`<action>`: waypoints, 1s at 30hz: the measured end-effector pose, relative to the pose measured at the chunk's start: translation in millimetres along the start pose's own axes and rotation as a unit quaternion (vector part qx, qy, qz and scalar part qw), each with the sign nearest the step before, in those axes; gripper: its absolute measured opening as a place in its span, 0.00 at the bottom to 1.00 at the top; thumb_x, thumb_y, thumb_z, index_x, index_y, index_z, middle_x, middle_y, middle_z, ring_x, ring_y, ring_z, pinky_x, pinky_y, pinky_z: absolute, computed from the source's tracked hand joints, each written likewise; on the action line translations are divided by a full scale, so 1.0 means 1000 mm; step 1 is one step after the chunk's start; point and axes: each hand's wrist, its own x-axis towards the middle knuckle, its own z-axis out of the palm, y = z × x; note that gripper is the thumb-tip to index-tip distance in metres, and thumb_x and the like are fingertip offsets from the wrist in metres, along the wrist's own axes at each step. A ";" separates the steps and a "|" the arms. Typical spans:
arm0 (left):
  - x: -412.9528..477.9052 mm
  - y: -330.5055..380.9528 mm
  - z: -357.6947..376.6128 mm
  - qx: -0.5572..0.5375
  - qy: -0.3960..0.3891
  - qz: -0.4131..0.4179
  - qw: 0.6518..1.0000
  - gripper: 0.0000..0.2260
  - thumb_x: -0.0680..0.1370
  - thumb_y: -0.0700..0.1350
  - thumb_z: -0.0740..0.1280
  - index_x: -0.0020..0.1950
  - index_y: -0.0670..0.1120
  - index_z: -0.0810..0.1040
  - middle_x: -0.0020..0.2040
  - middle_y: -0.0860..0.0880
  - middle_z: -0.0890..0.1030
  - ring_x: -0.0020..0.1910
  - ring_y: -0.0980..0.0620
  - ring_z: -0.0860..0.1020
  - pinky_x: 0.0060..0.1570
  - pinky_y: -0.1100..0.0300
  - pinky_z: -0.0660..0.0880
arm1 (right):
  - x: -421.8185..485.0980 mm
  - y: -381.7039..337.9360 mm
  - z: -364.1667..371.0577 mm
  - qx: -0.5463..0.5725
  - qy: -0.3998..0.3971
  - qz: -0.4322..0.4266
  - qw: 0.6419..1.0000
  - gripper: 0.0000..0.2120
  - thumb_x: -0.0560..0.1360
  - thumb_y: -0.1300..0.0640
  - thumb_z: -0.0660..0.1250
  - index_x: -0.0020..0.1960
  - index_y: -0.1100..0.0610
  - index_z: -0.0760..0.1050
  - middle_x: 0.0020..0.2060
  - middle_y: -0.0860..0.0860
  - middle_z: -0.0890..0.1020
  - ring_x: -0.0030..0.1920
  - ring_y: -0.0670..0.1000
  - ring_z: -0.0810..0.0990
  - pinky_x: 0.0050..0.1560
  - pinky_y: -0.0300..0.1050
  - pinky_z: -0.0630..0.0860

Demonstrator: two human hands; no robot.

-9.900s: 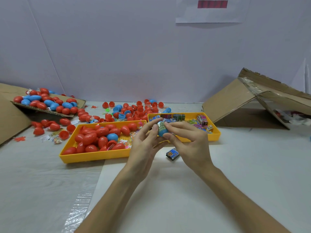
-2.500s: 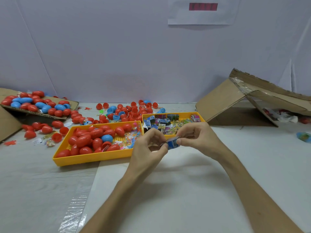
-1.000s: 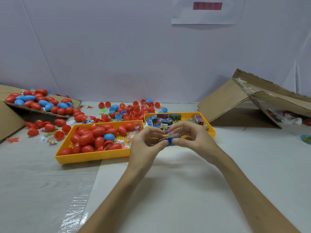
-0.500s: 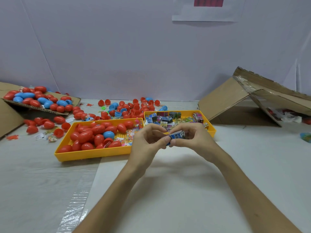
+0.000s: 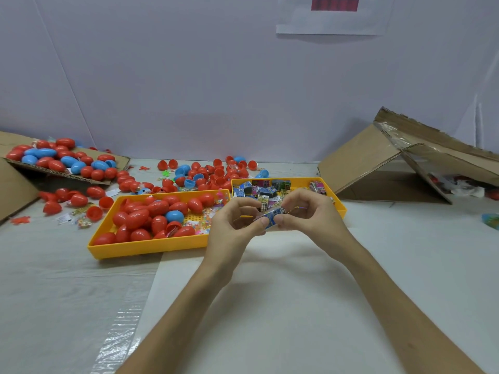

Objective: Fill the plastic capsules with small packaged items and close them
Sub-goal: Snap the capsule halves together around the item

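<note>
packet (image 5: 272,216) long axis left-right, right end higher | left hand (image 5: 235,225) pinches | right hand (image 5: 307,214) pinches

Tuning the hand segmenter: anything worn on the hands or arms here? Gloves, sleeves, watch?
Nothing worn. The left hand and right hand are bare: no gloves, rings or watch visible. The left forearm and right forearm are bare to the frame's bottom edge; no sleeve in view.
</note>
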 end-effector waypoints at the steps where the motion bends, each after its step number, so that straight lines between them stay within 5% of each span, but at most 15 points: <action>1: 0.000 0.000 0.000 -0.010 -0.003 -0.012 1.000 0.10 0.74 0.34 0.75 0.52 0.45 0.81 0.46 0.45 0.83 0.40 0.56 0.83 0.41 0.60 0.82 | 0.000 0.000 0.000 -0.001 0.002 -0.003 1.000 0.12 0.69 0.59 0.79 0.40 0.45 0.80 0.42 0.48 0.85 0.46 0.57 0.86 0.47 0.57 0.84; 9: 0.001 -0.001 -0.001 -0.022 -0.018 -0.033 0.999 0.06 0.73 0.38 0.76 0.49 0.45 0.85 0.44 0.50 0.86 0.44 0.56 0.84 0.45 0.64 0.80 | -0.001 -0.003 -0.001 0.030 0.010 -0.015 0.999 0.12 0.72 0.65 0.75 0.40 0.48 0.84 0.42 0.52 0.87 0.45 0.54 0.87 0.44 0.47 0.84; 15: 0.001 -0.001 -0.002 -0.020 -0.006 -0.033 0.999 0.05 0.74 0.38 0.76 0.47 0.47 0.85 0.43 0.53 0.86 0.43 0.57 0.84 0.45 0.63 0.81 | 0.001 -0.001 -0.004 0.028 0.024 -0.007 0.999 0.10 0.75 0.65 0.72 0.40 0.51 0.84 0.38 0.54 0.87 0.38 0.54 0.87 0.43 0.48 0.84; 18: 0.001 -0.001 -0.001 -0.022 -0.002 -0.031 0.999 0.05 0.74 0.37 0.75 0.46 0.46 0.85 0.42 0.53 0.86 0.43 0.58 0.84 0.45 0.62 0.82 | 0.002 0.000 -0.005 0.022 0.030 -0.009 0.999 0.07 0.75 0.66 0.72 0.41 0.56 0.82 0.37 0.51 0.87 0.36 0.51 0.86 0.37 0.40 0.81; 22: 0.001 -0.004 0.000 -0.017 0.001 -0.035 0.999 0.05 0.75 0.37 0.75 0.46 0.46 0.85 0.44 0.50 0.87 0.44 0.54 0.84 0.46 0.59 0.82 | 0.006 0.006 -0.004 -0.031 0.097 -0.012 0.995 0.07 0.76 0.66 0.72 0.41 0.57 0.81 0.34 0.49 0.86 0.35 0.50 0.86 0.35 0.37 0.77; 26: 0.001 -0.007 -0.001 -0.049 -0.007 -0.050 0.998 0.05 0.75 0.34 0.73 0.47 0.43 0.85 0.44 0.47 0.86 0.44 0.50 0.84 0.47 0.57 0.83 | 0.011 0.009 -0.031 0.059 0.256 0.005 0.965 0.08 0.77 0.69 0.69 0.43 0.57 0.79 0.32 0.50 0.84 0.33 0.49 0.85 0.37 0.39 0.80; 30: -0.003 -0.014 0.006 0.035 -0.074 -0.057 0.995 0.03 0.76 0.35 0.74 0.47 0.42 0.85 0.42 0.49 0.86 0.41 0.51 0.85 0.43 0.57 0.83 | 0.010 0.009 -0.044 0.136 0.198 0.056 0.969 0.06 0.77 0.68 0.69 0.46 0.59 0.81 0.34 0.51 0.85 0.34 0.48 0.84 0.39 0.38 0.80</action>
